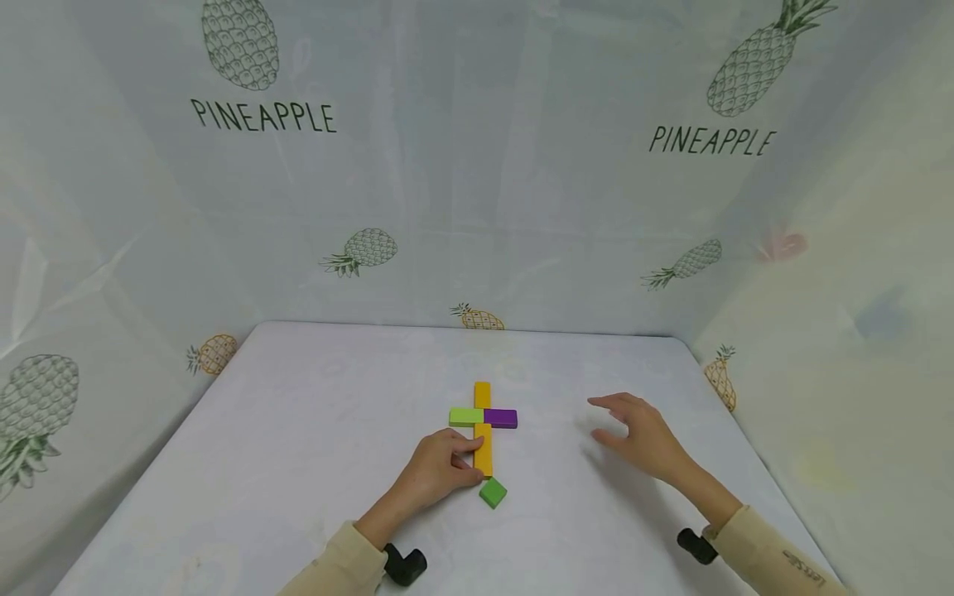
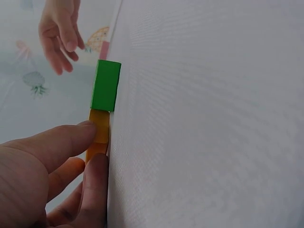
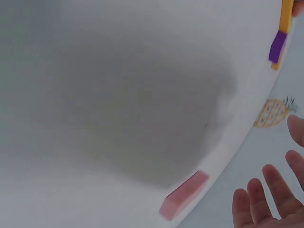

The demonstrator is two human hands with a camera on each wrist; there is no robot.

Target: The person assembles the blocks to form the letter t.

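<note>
My left hand (image 1: 432,468) pinches the long yellow block (image 1: 484,451) lying lengthwise on the table; thumb and fingers are at its left side and near end. Beyond it, a lime-green block (image 1: 466,417) and a purple block (image 1: 501,418) lie crosswise, end to end. Another yellow block (image 1: 482,395) points away behind them, so the blocks form a cross. A green block (image 1: 493,493) sits turned cornerwise by the near end, close to my thumb. Off to the right, my right hand (image 1: 641,434) hovers above the table with fingers spread, holding nothing.
A pink block (image 3: 184,194) lies on the white table (image 1: 335,389) in the right wrist view; I cannot make it out in the head view. Cloth with pineapple prints (image 1: 484,165) hangs around the table's back and sides.
</note>
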